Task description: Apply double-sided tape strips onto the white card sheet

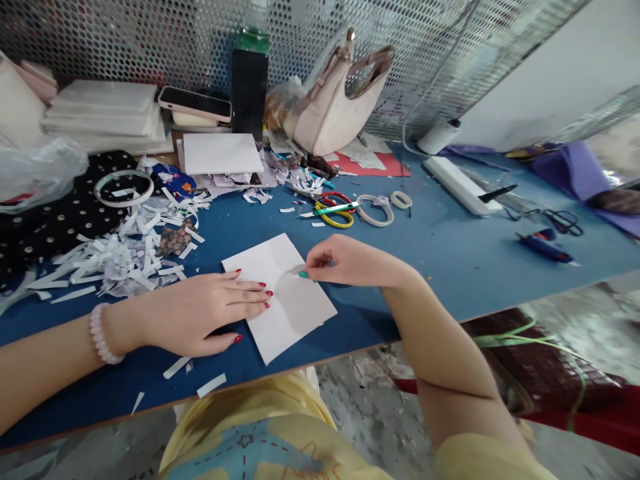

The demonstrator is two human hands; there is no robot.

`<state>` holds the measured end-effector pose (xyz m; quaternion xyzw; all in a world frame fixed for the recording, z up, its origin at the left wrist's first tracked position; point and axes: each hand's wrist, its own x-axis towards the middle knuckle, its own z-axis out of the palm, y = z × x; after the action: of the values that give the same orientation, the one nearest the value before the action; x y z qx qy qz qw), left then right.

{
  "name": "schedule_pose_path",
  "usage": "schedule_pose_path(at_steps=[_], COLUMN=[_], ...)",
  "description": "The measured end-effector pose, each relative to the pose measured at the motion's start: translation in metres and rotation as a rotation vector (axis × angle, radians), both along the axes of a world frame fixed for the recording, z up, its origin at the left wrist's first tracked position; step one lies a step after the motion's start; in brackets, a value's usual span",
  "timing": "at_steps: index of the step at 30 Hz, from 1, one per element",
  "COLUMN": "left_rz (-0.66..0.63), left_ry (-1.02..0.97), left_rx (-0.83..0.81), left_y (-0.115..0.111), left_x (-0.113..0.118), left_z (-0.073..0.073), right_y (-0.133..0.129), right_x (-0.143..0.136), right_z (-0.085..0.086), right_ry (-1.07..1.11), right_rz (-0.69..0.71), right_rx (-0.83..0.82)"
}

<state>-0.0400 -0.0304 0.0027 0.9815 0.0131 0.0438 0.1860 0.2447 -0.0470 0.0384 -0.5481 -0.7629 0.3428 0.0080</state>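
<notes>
A white sheet of card [287, 317], or a thin stack of it, lies at an angle near the front edge of the table. My left hand [205, 310] rests flat on its left side, with the fingers stretched out. Over the right part of the card, my right hand [333, 262] has thumb and forefinger pinched together close to the surface. Whatever is between those fingertips is too small to make out. Beyond the card lie scissors [334, 217] with red and yellow handles, a green pen [336, 209] and rolls of tape [376, 211].
Loose white paper strips [135, 250] are heaped at the left beside a black dotted cloth [30, 230]. A white stack [223, 153], a phone [195, 102] and a pink handbag [325, 113] stand at the back. At right are a long white box [460, 185] and blue snips [545, 247].
</notes>
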Motion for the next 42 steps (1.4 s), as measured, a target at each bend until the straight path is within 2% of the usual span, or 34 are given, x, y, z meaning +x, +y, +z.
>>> schedule_pose_path(at_steps=[8,16,21,24,26,29,32,36,42], left_rz=[0.022,-0.008,0.098,0.12,0.114,0.126,0.134,0.145,0.14], left_ry=[-0.003,-0.148,-0.273,-0.237,-0.163,-0.074,-0.064,-0.053,-0.005], left_rx=[0.029,0.144,0.208,0.191,0.178,0.183,0.197,0.186,0.191], left_y=[-0.002,0.002,0.003,0.003,0.002,0.002,0.002,0.002,0.002], left_x=[-0.001,-0.001,0.001,0.004,0.006,0.008,0.008,0.008,0.008], left_z=[0.0,-0.006,-0.005,-0.005,-0.007,-0.011,-0.016,-0.016,-0.013], right_y=[-0.002,0.002,-0.002,-0.004,-0.006,-0.007,-0.008,-0.009,-0.01], right_x=[-0.002,0.0,-0.009,-0.019,-0.024,-0.029,-0.027,-0.02,-0.019], right_z=[0.004,-0.002,-0.008,-0.011,-0.013,-0.015,-0.014,-0.007,-0.002], right_ry=[0.061,0.069,0.212,0.276,0.241,0.08,-0.049,0.011,-0.059], right_rz=[0.082,0.122,0.156,0.22,0.247,0.184,0.075,0.052,0.035], right_rx=[-0.024,0.01,0.016,0.067,0.127,0.203,0.208,0.144,0.079])
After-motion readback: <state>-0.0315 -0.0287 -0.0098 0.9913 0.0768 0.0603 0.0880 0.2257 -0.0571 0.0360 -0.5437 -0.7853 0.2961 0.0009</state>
